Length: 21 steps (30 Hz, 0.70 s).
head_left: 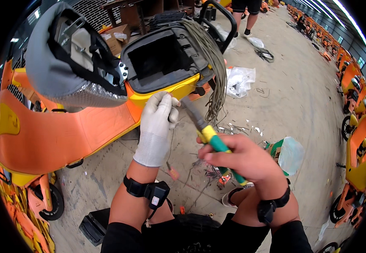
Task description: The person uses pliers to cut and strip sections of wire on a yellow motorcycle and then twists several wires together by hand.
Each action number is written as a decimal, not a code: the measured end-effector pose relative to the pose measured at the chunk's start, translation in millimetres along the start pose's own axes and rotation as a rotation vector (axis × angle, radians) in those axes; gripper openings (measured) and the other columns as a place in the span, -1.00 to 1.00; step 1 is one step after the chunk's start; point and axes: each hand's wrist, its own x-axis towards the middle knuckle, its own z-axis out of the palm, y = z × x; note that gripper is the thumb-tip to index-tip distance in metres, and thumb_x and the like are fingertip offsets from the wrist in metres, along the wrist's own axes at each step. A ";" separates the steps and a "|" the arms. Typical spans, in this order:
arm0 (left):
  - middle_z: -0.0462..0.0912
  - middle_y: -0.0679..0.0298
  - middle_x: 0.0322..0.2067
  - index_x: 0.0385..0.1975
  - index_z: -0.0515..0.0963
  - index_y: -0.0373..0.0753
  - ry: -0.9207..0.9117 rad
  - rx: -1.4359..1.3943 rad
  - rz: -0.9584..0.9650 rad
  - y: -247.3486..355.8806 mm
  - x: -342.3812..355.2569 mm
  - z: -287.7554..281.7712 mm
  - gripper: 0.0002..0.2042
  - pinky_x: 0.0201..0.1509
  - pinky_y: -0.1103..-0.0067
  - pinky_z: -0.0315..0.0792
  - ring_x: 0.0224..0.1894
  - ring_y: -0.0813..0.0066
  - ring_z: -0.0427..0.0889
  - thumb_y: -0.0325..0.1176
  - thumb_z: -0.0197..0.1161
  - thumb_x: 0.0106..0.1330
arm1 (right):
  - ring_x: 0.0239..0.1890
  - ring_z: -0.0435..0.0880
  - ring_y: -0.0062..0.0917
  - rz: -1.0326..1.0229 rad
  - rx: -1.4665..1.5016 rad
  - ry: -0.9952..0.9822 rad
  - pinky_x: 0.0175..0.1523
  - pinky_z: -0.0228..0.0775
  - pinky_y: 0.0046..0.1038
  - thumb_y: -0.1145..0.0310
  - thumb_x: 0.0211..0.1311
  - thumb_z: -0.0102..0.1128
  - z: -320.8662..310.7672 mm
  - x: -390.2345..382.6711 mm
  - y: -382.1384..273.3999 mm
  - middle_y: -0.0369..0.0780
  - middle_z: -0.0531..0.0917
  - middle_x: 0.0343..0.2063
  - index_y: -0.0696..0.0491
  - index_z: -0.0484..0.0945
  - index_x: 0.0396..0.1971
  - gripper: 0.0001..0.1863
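My left hand [155,116], in a whitish knit glove, has thumb and fingers pinched together on a thin dark wire [170,145] that hangs below it. My bare right hand [244,158] grips a pair of pliers [210,134] with green and yellow handles. Their steel jaws, slightly blurred, point up toward the gloved fingertips; whether they touch the wire I cannot tell. Just beyond is an orange and yellow scooter [102,126] with its grey seat [56,71] tipped up. A dark storage bin [134,84] lies open under it. A bundle of grey-green wires [210,55] drapes over its rear.
Wire scraps and plastic bits litter the floor around a clear plastic bag [240,82]. A green and white bag [290,156] lies right of my right hand. Scooters [360,139] line the right side. Another person's legs [246,21] stand at the back.
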 end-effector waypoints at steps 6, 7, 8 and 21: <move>0.50 0.37 -0.37 -0.06 0.42 -0.31 0.031 0.116 0.061 -2.5 1.4 10.3 -0.81 -0.56 0.75 0.14 -0.58 0.73 0.29 -0.33 0.03 0.49 | -0.36 0.47 -0.68 0.175 0.139 0.039 -0.27 0.33 -0.57 0.22 0.27 0.24 3.3 16.8 5.6 -0.37 0.56 -0.41 0.12 0.63 -0.23 -0.74; 0.51 0.37 -0.38 -0.07 0.42 -0.30 0.021 0.137 0.059 -2.0 0.9 13.3 -0.82 -0.57 0.75 0.13 -0.59 0.74 0.28 -0.34 0.03 0.49 | -0.37 0.47 -0.69 0.149 0.134 0.047 -0.28 0.33 -0.58 0.21 0.27 0.24 2.6 18.0 6.9 -0.38 0.55 -0.42 0.12 0.63 -0.24 -0.74; 0.51 0.37 -0.39 -0.08 0.42 -0.30 0.016 0.159 0.055 -1.9 -1.1 15.0 -0.83 -0.57 0.75 0.12 -0.60 0.74 0.27 -0.35 0.03 0.49 | -0.38 0.46 -0.69 0.126 0.129 0.052 -0.29 0.32 -0.58 0.21 0.27 0.25 2.8 19.4 9.4 -0.38 0.55 -0.42 0.11 0.63 -0.25 -0.74; 0.53 0.29 -0.41 -0.08 0.41 -0.35 -0.087 0.341 0.074 -6.6 -13.1 24.2 -0.83 -0.53 0.74 0.15 -0.59 0.73 0.27 -0.41 0.04 0.45 | -0.47 0.34 -0.71 -0.009 0.055 0.152 -0.38 0.22 -0.54 0.14 0.23 0.28 -1.0 23.2 24.4 -0.39 0.48 -0.54 0.14 0.58 -0.41 -0.68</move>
